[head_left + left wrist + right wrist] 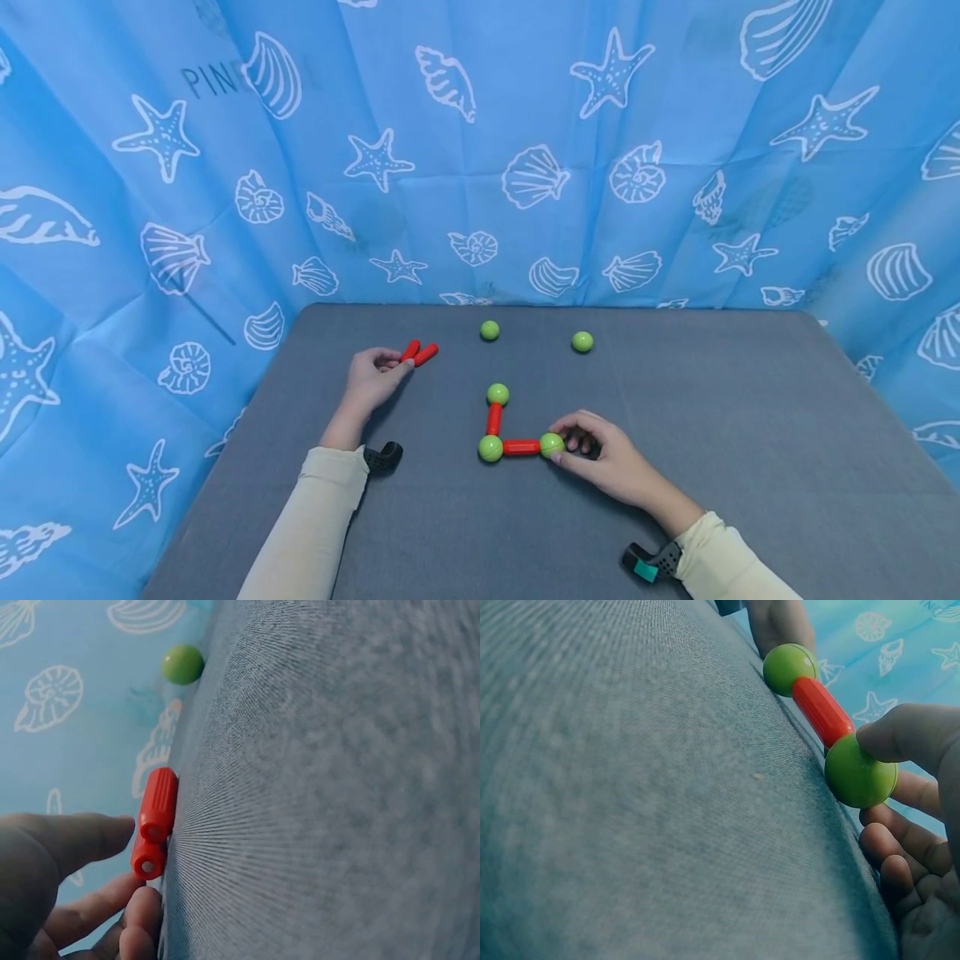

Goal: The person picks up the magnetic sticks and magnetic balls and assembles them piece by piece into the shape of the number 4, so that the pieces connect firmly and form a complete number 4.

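My left hand (372, 381) is at the near ends of two red rods (426, 355) lying close together on the grey table. In the left wrist view its straight thumb (105, 829) comes right up beside the upper rod (159, 801), and the fingertips are just below the lower one. My right hand (609, 457) holds a green ball (552, 444) between thumb and fingers. That ball is the right end of an L-shaped piece: a red rod (521, 447) runs to a corner ball (491, 448), and another rod (494, 419) leads to a far ball (498, 394).
Two loose green balls lie toward the table's back edge, one at the middle (490, 331) and one farther right (582, 342). Behind the grey table (712, 400) hangs a blue curtain (480, 142) with white shells and starfish.
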{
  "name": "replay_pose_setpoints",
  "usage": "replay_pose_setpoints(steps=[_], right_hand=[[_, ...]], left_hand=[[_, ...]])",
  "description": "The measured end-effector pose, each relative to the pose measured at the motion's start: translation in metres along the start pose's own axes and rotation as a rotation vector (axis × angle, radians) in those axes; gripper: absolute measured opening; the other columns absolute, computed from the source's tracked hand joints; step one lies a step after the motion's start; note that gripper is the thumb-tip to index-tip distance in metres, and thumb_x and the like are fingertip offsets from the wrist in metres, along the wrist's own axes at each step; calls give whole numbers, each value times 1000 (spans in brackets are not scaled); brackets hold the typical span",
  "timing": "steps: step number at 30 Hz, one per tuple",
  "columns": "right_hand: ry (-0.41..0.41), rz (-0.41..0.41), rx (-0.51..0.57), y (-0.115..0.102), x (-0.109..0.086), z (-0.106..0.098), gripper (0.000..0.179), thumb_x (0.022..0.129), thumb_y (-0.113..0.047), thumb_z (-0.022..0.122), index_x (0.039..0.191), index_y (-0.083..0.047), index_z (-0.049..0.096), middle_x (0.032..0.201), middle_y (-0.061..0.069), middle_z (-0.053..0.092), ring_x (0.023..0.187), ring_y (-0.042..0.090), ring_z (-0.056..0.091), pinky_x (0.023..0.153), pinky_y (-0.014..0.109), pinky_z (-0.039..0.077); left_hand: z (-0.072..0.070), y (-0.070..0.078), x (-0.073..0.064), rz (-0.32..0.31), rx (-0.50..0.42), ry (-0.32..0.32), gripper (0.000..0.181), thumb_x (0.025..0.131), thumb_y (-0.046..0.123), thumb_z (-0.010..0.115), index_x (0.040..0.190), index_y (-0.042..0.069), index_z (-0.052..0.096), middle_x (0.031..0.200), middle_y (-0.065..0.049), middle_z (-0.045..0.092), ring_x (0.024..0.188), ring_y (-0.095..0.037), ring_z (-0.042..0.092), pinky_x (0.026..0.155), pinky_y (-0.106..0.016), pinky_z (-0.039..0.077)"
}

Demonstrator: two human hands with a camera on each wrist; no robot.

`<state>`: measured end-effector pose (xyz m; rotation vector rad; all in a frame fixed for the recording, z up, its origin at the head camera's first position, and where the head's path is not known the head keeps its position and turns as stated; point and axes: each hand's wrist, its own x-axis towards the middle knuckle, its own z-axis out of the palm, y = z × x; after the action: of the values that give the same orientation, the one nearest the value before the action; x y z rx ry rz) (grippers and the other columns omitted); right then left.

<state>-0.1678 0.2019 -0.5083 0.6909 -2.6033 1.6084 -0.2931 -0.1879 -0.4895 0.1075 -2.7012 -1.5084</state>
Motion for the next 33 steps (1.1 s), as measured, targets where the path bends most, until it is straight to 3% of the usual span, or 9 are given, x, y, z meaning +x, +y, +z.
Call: replay_pose_setpoints(steps=[7, 14, 18, 24, 33], right_hand=[[0, -9, 6, 1, -1, 0, 24, 97, -15, 78, 121, -16, 72, 103, 1, 68, 87, 21, 61, 74, 28, 51], [2, 10, 2, 0, 0, 0, 25, 97, -16, 78, 121, -15, 72, 104, 1, 68, 88, 20, 61, 74, 27, 51], [-2, 20, -4, 0, 0, 0, 25, 97, -17, 79, 121, -15, 72, 105, 1, 68, 89, 19, 61, 75, 27, 51], [-3, 18, 0, 0, 1, 0, 25, 97, -16, 78, 121, -15, 72, 105, 1, 68, 89, 19, 61, 75, 26, 51], [-3, 5, -2, 0, 1, 1, 24, 98, -16, 78, 122, -14, 72, 104, 1, 68, 88, 20, 61, 75, 27, 51]], left_hand=[[-1, 0, 1, -28, 17, 22, 25, 100, 23, 74, 113, 2, 76, 103, -12, 69, 86, -19, 60, 73, -29, 47], [-1, 2, 1, -25, 4, 17, 30, 101, 28, 73, 117, 3, 75, 104, -12, 69, 89, -20, 60, 76, -30, 48], [0, 2, 2, -35, 55, 21, 34, 101, 34, 73, 117, 3, 77, 107, -13, 70, 90, -21, 60, 75, -29, 48], [-1, 2, 3, -20, 74, 29, 29, 102, 27, 71, 113, 1, 78, 103, -13, 71, 87, -21, 60, 73, -29, 47], [-5, 3, 1, -87, 35, 10, 26, 96, 31, 75, 102, 6, 74, 97, -10, 67, 85, -22, 59, 71, -32, 47]])
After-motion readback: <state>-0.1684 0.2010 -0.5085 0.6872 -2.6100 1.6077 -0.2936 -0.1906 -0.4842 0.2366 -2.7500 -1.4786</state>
